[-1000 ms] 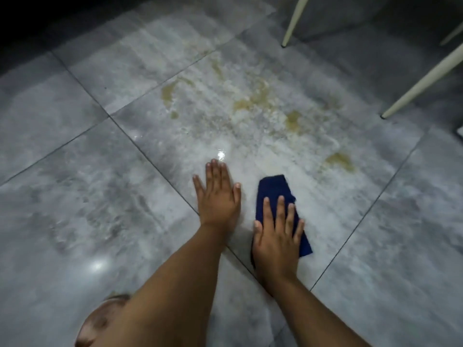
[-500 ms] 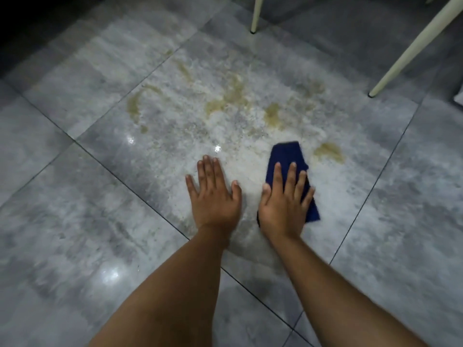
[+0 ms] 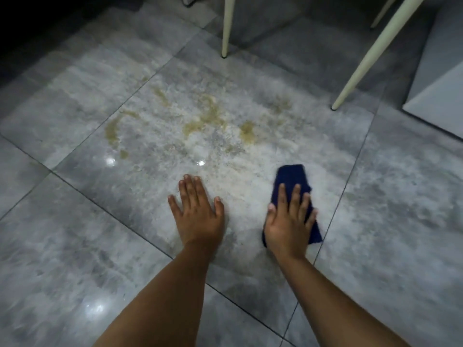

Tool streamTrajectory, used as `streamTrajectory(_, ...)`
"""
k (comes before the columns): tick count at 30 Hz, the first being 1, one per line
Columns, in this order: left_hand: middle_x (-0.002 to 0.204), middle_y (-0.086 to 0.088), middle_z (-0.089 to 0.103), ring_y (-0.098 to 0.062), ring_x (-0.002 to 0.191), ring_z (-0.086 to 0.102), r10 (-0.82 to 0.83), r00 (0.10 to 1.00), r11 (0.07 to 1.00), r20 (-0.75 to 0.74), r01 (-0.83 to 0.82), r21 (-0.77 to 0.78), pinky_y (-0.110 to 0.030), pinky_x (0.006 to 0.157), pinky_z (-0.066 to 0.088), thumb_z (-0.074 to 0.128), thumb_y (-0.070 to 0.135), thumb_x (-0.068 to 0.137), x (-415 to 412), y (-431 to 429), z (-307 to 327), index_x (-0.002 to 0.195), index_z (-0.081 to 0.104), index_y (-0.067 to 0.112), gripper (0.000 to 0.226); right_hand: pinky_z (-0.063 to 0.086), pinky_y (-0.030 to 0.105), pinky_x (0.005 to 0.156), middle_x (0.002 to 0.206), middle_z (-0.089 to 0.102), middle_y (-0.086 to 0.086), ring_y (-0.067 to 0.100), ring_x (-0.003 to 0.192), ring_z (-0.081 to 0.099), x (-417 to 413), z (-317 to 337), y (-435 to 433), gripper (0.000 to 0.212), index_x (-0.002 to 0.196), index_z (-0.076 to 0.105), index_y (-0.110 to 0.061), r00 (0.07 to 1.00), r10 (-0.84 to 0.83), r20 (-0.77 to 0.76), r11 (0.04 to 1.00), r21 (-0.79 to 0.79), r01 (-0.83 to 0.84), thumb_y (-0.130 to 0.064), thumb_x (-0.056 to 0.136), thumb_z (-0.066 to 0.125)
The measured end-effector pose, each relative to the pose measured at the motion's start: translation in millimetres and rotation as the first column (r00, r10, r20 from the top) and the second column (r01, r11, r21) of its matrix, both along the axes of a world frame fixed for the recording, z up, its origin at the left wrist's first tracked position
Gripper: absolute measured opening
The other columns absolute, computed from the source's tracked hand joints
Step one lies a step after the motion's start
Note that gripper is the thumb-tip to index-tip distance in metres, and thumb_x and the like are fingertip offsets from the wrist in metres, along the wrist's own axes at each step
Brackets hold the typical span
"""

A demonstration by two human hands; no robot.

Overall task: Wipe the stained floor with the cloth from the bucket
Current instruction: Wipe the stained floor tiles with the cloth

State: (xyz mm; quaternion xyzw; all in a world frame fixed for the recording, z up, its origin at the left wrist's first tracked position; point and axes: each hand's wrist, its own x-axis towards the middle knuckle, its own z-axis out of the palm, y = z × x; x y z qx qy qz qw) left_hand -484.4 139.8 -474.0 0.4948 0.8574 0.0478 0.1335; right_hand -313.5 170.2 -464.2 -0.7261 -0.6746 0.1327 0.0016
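Observation:
A dark blue cloth [image 3: 292, 177] lies flat on the grey tiled floor. My right hand [image 3: 290, 221] presses down on its near half, fingers spread over it. My left hand [image 3: 196, 214] rests flat on the bare tile to the left, fingers apart, holding nothing. Beyond both hands spread yellowish-brown stains [image 3: 208, 118] with a whitish wet film across the same tile. The bucket is not in view.
Two cream furniture legs stand beyond the stain, one at the top centre [image 3: 226, 26] and a slanted one at the right [image 3: 370, 56]. A pale grey panel [image 3: 441, 83] fills the right edge. The far left is dark.
My right hand has slid the cloth to the right, away from my left hand, over the stain that lay beside it. The left hand stays planted. The view has shifted forward.

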Motion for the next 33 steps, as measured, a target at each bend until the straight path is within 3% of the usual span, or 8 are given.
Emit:
streamTrajectory(5, 0.156, -0.008, -0.022, -0.02, 0.145, -0.022, -0.134, 0.99, 0.991, -0.038, 0.135, 0.002, -0.051, 0.115, -0.016, 0.004, 0.044, 0.095, -5, 22, 2, 0.148, -0.016, 0.009, 0.067, -0.007, 0.047, 0.118, 0.161, -0.01, -0.003, 0.021, 0.147, -0.011, 14, 0, 64, 0.055, 0.153, 0.001, -0.034, 0.989, 0.147, -0.01, 0.989, -0.036, -0.147, -0.048, 0.101, 0.013)
streamTrajectory(8, 0.16, -0.01, -0.015, -0.019, 0.146, -0.019, -0.13, 0.991, 0.991, -0.027, 0.131, 0.039, -0.047, 0.115, -0.018, -0.002, 0.05, 0.09, -6, 41, 1, 0.145, -0.018, 0.011, 0.069, -0.001, 0.052, 0.118, 0.162, -0.005, 0.0, 0.024, 0.148, -0.006, 49, -4, 81, 0.055, 0.153, 0.005, -0.031, 0.996, -0.086, -0.008, 0.996, 0.024, 0.086, -0.047, 0.101, 0.015)
streamTrajectory(10, 0.16, -0.009, -0.013, -0.019, 0.146, -0.018, -0.115, 0.993, 0.993, -0.014, 0.116, 0.035, -0.046, 0.116, -0.017, -0.002, 0.051, 0.088, 0, 48, -2, 0.147, -0.015, 0.01, 0.072, 0.002, 0.054, 0.117, 0.162, 0.0, 0.004, 0.028, 0.148, -0.001, 69, -5, 64, 0.055, 0.154, 0.009, -0.029, 0.947, -0.318, -0.045, 0.946, 0.057, 0.32, -0.044, 0.101, 0.019)
streamTrajectory(12, 0.161, -0.007, -0.011, -0.016, 0.146, -0.017, -0.095, 0.995, 0.994, -0.01, 0.096, 0.059, -0.044, 0.116, -0.017, 0.005, 0.048, 0.091, 4, 51, -3, 0.151, -0.009, 0.011, 0.071, 0.002, 0.055, 0.117, 0.162, 0.002, 0.006, 0.029, 0.148, 0.001, 67, -4, 32, 0.056, 0.154, 0.012, -0.027, 0.904, -0.422, -0.061, 0.903, 0.053, 0.425, -0.042, 0.101, 0.022)
streamTrajectory(16, 0.161, -0.004, -0.009, -0.014, 0.146, -0.016, -0.071, 0.997, 0.996, 0.017, 0.07, 0.057, -0.044, 0.117, -0.013, 0.013, 0.046, 0.093, 7, 48, 0, 0.152, -0.004, 0.013, 0.07, 0.002, 0.053, 0.115, 0.161, 0.01, 0.007, 0.031, 0.147, 0.008, 33, -7, -5, 0.057, 0.153, 0.016, -0.026, 0.971, -0.237, -0.017, 0.969, 0.062, 0.238, -0.043, 0.099, 0.02)
streamTrajectory(20, 0.161, -0.004, -0.01, -0.014, 0.146, -0.017, -0.076, 0.997, 0.996, 0.021, 0.075, 0.049, -0.045, 0.118, -0.012, 0.012, 0.046, 0.092, 6, 50, 2, 0.153, -0.005, 0.014, 0.071, 0.0, 0.051, 0.118, 0.162, 0.003, 0.002, 0.025, 0.148, -0.001, 39, -11, 56, 0.055, 0.153, 0.01, -0.031, 0.996, -0.088, -0.007, 0.995, 0.048, 0.088, -0.046, 0.101, 0.019)
streamTrajectory(27, 0.162, -0.006, -0.007, -0.015, 0.147, -0.015, -0.064, 0.998, 0.997, 0.025, 0.063, 0.045, -0.046, 0.118, -0.011, 0.019, 0.045, 0.09, 3, 57, -1, 0.153, -0.004, 0.013, 0.075, -0.005, 0.053, 0.117, 0.162, -0.003, 0.005, 0.028, 0.148, -0.005, 10, -1, 59, 0.056, 0.153, 0.005, -0.028, 0.902, -0.429, -0.047, 0.903, 0.017, 0.43, -0.041, 0.102, 0.021)
streamTrajectory(33, 0.161, -0.006, -0.008, -0.015, 0.146, -0.015, -0.073, 0.997, 0.997, 0.039, 0.073, 0.009, -0.047, 0.118, -0.009, 0.021, 0.043, 0.089, 4, 58, 3, 0.152, -0.007, 0.012, 0.076, -0.01, 0.049, 0.117, 0.16, -0.014, 0.0, 0.024, 0.147, -0.015, -35, 3, 85, 0.056, 0.152, -0.006, -0.032, 0.995, -0.099, -0.016, 0.993, -0.068, 0.098, -0.045, 0.101, 0.013)
